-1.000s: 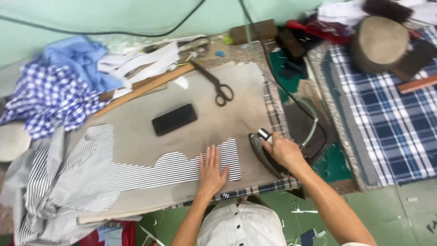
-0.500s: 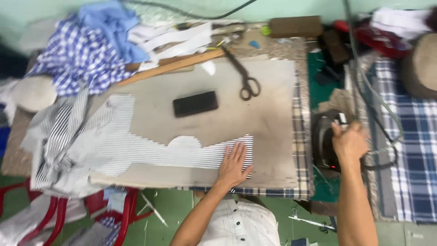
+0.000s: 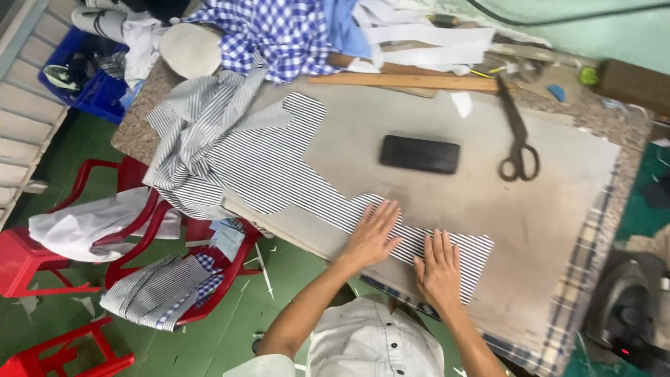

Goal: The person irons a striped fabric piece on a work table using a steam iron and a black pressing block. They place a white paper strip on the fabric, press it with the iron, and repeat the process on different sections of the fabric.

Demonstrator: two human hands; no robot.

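Change: Whereas a moment ago the right hand (image 3: 440, 269) gripped the dark clothes iron (image 3: 628, 314) at the worktop's right edge, it now lies flat beside the left hand (image 3: 370, 234), so the iron stands parked and both palms work the cloth.
Left hand: fingers spread wide, palm down, holding nothing, pressing the narrow band of the black-and-white striped cut fabric panel (image 3: 279, 167).
Right hand: open and flat too, fingers close together, on the same band near its squared right end.
Meaning: judging by the two flat palms, the pressing pass is over and the cloth is being smoothed.
Fabric place: the panel lies along the near edge of the beige padded worktop (image 3: 544, 209), widening toward the far left, where it meets a crumpled striped heap.
Middle ground: a black rectangular phone-like slab (image 3: 420, 154) lies apart from the hands; black-handled tailor's shears (image 3: 516, 139) lie to its right.
Far side: a long wooden ruler (image 3: 412, 82) runs across; behind it sits blue-and-white checked cloth (image 3: 279, 35).
Packages, labels, signs: none legible; a blue plastic crate (image 3: 91, 84) sits on the floor far left, beyond red plastic chairs (image 3: 105, 237).
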